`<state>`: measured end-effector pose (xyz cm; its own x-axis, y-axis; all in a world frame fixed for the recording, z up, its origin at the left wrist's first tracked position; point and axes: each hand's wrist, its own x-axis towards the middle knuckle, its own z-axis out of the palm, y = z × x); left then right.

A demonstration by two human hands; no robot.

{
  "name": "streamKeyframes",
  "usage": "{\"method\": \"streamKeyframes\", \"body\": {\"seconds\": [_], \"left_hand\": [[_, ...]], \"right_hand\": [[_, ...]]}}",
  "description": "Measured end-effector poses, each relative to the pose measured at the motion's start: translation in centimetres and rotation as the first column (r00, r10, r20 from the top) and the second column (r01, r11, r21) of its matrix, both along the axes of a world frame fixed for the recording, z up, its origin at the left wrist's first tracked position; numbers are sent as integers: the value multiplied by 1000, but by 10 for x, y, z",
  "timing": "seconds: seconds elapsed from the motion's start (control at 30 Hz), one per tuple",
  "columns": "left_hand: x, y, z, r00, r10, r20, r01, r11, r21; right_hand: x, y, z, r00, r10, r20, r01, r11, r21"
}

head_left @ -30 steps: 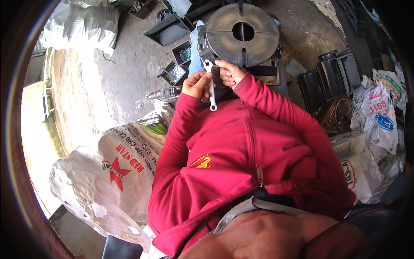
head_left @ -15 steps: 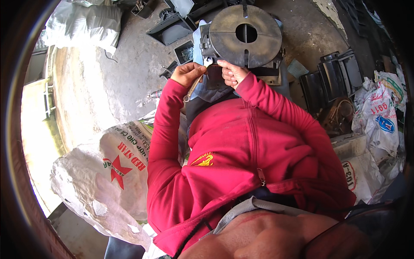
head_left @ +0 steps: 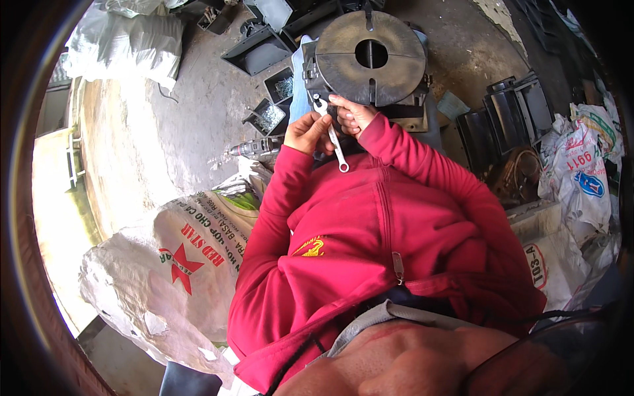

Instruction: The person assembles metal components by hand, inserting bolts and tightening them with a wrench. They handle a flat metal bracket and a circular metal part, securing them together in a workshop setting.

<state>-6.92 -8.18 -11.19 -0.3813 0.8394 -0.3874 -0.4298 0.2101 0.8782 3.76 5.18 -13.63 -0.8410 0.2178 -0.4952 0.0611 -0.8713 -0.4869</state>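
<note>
— Concrete floor (head_left: 165, 132), stained and sunlit along its left side, carried everything, and clutter ringed it. What sat nearest the person?

— A white woven sack (head_left: 178, 264) lay just beside the left elbow, and more printed sacks (head_left: 581, 178) were piled at the floor's right edge. Both red sleeves reached away from the body toward the machine.

— And the hands?

— The left hand (head_left: 305, 132) was closed round the middle of a silver wrench (head_left: 332, 135), whose ring end hung back toward the chest. The right hand (head_left: 353, 113) pinched the shaft near its head, fingers shut on it. The head sat against the near left edge of the round metal disc (head_left: 370, 56), on a fitting too small to make out.

— Which step would you call it?

— Seating or turning the wrench on a fastener at the disc's rim, I judged. A further swing would have called for a firm two-handed hold, with the head kept square on the fitting.

— Was there room for that?

— Little. The handle swept between the disc's edge and the chest. A power drill (head_left: 254, 148) lay on the floor just left of the left hand, with small trays of screws (head_left: 267, 117) beyond it, and black metal parts (head_left: 502, 119) stood to the right of the machine. The far floor held grey bags (head_left: 125, 39).
</note>
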Motion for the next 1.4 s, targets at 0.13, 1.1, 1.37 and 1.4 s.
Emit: {"method": "streamKeyframes", "body": {"seconds": [0.13,1.1,1.37,1.4], "left_hand": [[2,12,4,998,57,41,-54,996,-65],[-91,14,10,732,-95,-675,252,958,138],[-117,60,-18,435,-194,-879,539,838,81],[-119,59,-21,425,-187,-886,535,841,79]], "right_hand": [[3,-1,-4,1000,0,30,-2,998,68],[1,6,-17,991,122,-55,-122,992,-2],[114,45,30,999,25,25,-35,613,789],[136,56,36,994,-107,-3,48,421,906]]}}
